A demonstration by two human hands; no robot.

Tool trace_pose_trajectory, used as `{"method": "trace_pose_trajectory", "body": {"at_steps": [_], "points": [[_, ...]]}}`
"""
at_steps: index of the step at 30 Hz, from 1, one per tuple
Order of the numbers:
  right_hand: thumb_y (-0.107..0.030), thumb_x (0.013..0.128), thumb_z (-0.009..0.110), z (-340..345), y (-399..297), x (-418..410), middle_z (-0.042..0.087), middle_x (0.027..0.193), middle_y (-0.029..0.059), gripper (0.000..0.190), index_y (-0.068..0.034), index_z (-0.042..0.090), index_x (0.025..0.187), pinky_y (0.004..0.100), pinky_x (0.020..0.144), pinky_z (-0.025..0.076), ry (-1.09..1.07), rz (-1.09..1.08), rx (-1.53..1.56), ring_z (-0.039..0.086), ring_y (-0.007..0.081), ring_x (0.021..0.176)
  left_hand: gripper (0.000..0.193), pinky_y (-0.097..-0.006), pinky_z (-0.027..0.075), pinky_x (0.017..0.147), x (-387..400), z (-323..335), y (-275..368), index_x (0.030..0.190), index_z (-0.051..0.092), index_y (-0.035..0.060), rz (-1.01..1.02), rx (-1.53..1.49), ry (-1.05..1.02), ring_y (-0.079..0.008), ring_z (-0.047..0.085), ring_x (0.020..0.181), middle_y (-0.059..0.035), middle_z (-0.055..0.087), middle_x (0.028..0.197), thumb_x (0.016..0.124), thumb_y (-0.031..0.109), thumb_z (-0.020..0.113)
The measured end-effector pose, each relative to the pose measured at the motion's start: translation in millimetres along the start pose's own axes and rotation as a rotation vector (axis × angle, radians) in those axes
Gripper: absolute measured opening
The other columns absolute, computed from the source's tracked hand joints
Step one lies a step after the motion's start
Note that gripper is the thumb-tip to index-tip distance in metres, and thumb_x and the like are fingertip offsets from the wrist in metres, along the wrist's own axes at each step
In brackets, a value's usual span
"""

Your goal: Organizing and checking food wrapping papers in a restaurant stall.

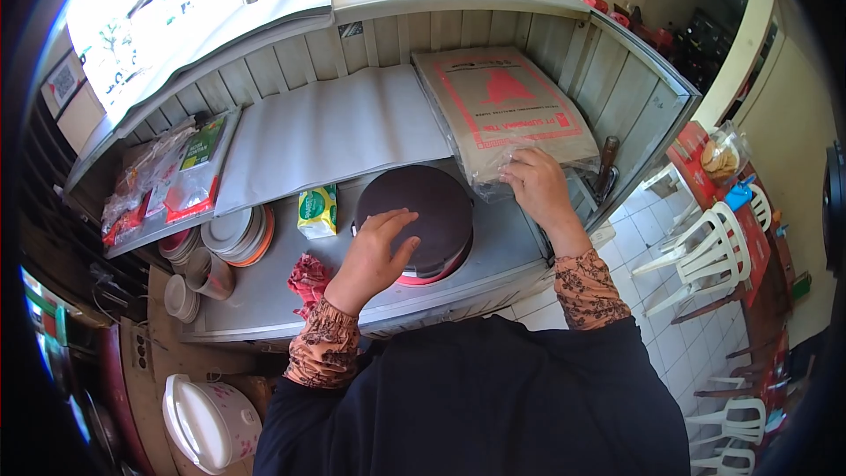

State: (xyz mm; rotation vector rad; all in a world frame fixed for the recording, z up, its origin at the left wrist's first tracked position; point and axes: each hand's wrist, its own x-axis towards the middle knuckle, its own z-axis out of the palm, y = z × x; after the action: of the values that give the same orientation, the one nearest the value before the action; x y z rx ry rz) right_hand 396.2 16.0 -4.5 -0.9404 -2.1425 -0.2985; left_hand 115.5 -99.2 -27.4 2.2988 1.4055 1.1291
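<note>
My left hand (379, 254) is over the near left part of a round dark lid (423, 211) on a container with a red base, fingers apart and holding nothing; whether it touches the lid I cannot tell. My right hand (538, 182) is at the near edge of a plastic-wrapped pack of brown paper (505, 106) with red print. Its fingers are at the clear wrapping, but a grip cannot be made out. Large white paper sheets (330, 125) lie left of the pack on the shelf. A green and yellow packet (318, 211) and a crumpled red cloth (308, 281) sit left of the lid.
Stacked plates (232, 235), a plastic cup (209, 276) and small bowls (180, 297) stand at the counter's left. Plastic bags (149, 178) lie on the shelf above. A white flowered rice cooker (211, 420) is low left. White plastic chairs (710, 251) stand at right beyond the metal counter (502, 264).
</note>
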Motion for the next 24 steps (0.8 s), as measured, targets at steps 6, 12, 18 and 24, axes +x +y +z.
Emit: {"method": "trace_pose_trajectory", "body": {"at_steps": [6, 12, 18, 24], "points": [[-0.009, 0.069, 0.072, 2, 6, 1, 0.065, 0.091, 0.0066, 0.011, -0.005, 0.07, 0.079, 0.0388, 0.077, 0.048, 0.009, -0.022, 0.029, 0.061, 0.0263, 0.092, 0.034, -0.0418, 0.046, 0.095, -6, 2, 3, 0.116, 0.06, 0.0013, -0.025, 0.0, 0.017, -0.0371, 0.055, 0.113, -0.0201, 0.06, 0.119, 0.085, 0.012, 0.066], [-0.006, 0.075, 0.065, 2, 1, 2, 0.059, 0.082, 0.006, 0.004, -0.006, 0.062, 0.078, 0.0382, 0.073, 0.043, 0.02, -0.039, -0.021, 0.058, 0.0254, 0.084, 0.034, -0.0421, 0.046, 0.093, -6, 6, 3, 0.116, 0.06, 0.0012, -0.013, -0.021, 0.025, -0.0376, 0.057, 0.11, -0.0203, 0.062, 0.115, 0.084, 0.012, 0.066], [-0.005, 0.078, 0.059, 0, -6, -17, 0.054, 0.082, 0.0052, 0.006, -0.007, 0.054, 0.081, 0.0375, 0.074, 0.038, 0.017, 0.006, -0.12, 0.054, 0.0254, 0.084, 0.034, -0.0371, 0.049, 0.09, 10, 27, 12, 0.118, 0.059, 0.0, -0.053, -0.31, -0.028, -0.0325, 0.062, 0.102, -0.0185, 0.064, 0.112, 0.086, 0.011, 0.064], [-0.003, 0.078, 0.058, -11, -16, -39, 0.053, 0.082, 0.0041, 0.007, -0.008, 0.054, 0.081, 0.0374, 0.073, 0.037, 0.034, 0.054, -0.054, 0.053, 0.0252, 0.084, 0.04, -0.0298, 0.047, 0.092, 44, 74, 9, 0.131, 0.048, -0.0021, -0.205, -0.766, -0.26, -0.0172, 0.059, 0.108, -0.0127, 0.061, 0.118, 0.094, 0.011, 0.056]]}}
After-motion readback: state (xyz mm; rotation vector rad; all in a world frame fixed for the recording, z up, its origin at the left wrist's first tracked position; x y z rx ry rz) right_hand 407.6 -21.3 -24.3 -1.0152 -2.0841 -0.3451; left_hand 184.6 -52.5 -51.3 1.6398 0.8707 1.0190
